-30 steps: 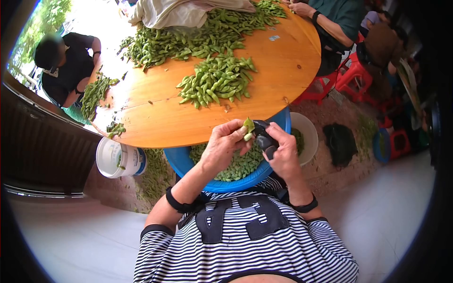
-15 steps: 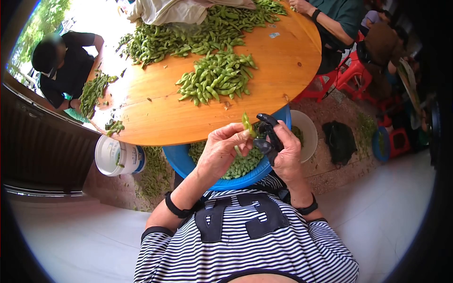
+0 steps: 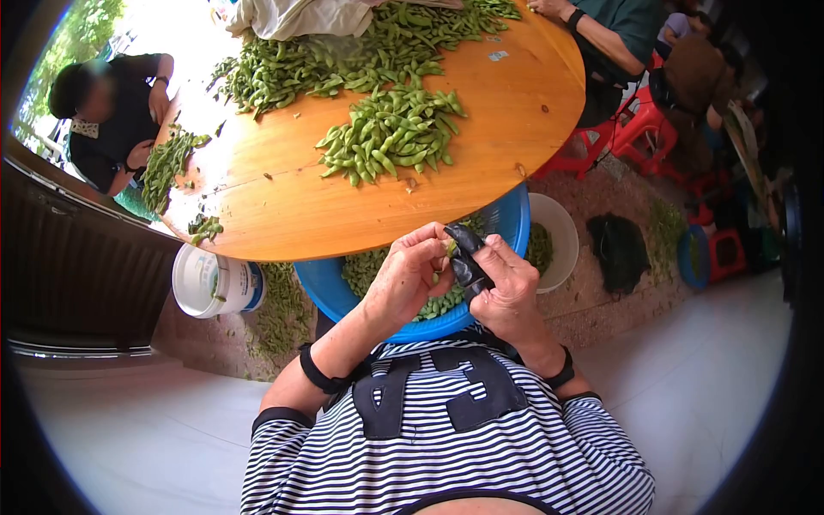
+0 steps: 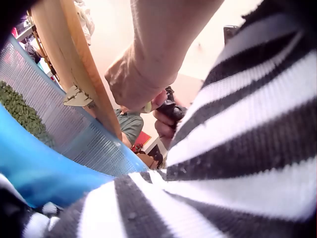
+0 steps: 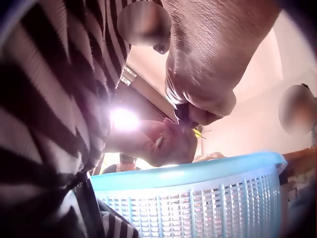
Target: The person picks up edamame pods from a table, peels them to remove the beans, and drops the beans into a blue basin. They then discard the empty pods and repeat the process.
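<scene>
In the head view my left hand (image 3: 405, 273) pinches a green soybean pod (image 3: 450, 248) between thumb and forefinger. My right hand (image 3: 508, 281) meets it there, black covers (image 3: 469, 273) on its thumb and forefinger, which close on the pod. Most of the pod is hidden behind the fingers. A pale green bean (image 4: 147, 106) shows under the left hand in the left wrist view. Yellow-green pod bits stick out beyond the fingers in the right wrist view. Below both hands sits a blue basket (image 3: 319, 302) holding many shelled beans.
Soybean pods (image 3: 390, 137) lie heaped on the wooden table (image 3: 506, 120), with a larger heap behind, partly under a cloth (image 3: 300, 19). White buckets (image 3: 193, 287) stand left and right of the basket. Two people sit at the table; red stools (image 3: 639, 133) stand at right.
The pod stood up from the left fingers with the right thumb and forefinger spread apart half a second ago; now those black-covered fingers have closed over it. The person at left has shifted their arms.
</scene>
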The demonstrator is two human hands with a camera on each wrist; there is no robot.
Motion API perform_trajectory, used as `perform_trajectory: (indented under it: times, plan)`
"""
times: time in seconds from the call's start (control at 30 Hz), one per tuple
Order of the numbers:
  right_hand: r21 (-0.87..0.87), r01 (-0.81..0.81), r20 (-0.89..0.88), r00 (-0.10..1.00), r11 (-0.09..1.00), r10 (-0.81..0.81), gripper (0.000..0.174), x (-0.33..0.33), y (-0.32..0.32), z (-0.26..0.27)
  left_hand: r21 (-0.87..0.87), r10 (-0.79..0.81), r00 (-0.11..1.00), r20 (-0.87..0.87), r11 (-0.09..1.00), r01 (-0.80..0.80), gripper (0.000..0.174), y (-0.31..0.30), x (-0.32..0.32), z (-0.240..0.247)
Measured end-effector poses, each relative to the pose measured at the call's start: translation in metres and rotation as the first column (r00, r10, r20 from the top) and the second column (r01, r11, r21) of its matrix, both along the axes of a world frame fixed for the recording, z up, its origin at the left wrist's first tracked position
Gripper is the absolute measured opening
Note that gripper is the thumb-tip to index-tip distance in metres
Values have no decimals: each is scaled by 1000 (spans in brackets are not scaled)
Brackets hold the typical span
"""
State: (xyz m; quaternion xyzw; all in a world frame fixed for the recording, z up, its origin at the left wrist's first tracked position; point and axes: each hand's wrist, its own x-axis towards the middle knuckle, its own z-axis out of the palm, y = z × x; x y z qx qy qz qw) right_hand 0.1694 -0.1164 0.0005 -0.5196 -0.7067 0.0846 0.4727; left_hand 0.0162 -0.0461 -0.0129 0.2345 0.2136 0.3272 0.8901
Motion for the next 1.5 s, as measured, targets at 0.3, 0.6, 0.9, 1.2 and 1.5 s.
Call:
perform_trajectory:
  times: [0.3, 0.6, 0.9, 1.2, 1.5]
  plan:
    - [-373, -97, -528, 840, 923, -125, 33, 16, 10, -20, 52, -60, 993, -103, 996, 66, 16, -5, 10, -20]
    - [-211, 103, -491, 849, 972, -197, 34, 41, 2, -26, 395, -177, 838, -517, 819, 416, 16, 9, -2, -20]
    - [-131, 623, 175, 780, 771, -601, 42, 121, -22, -32, 397, 775, 191, -602, 82, 914, 28, 63, -35, -76]
    - [-235, 647, 227, 762, 725, -607, 48, 118, -24, -36, 566, 743, 328, -583, 82, 820, 29, 64, -75, -101]
    - [-241, 659, 230, 752, 713, -617, 49, 114, -23, -34, 725, 714, 464, -524, 89, 683, 29, 65, -36, -121]
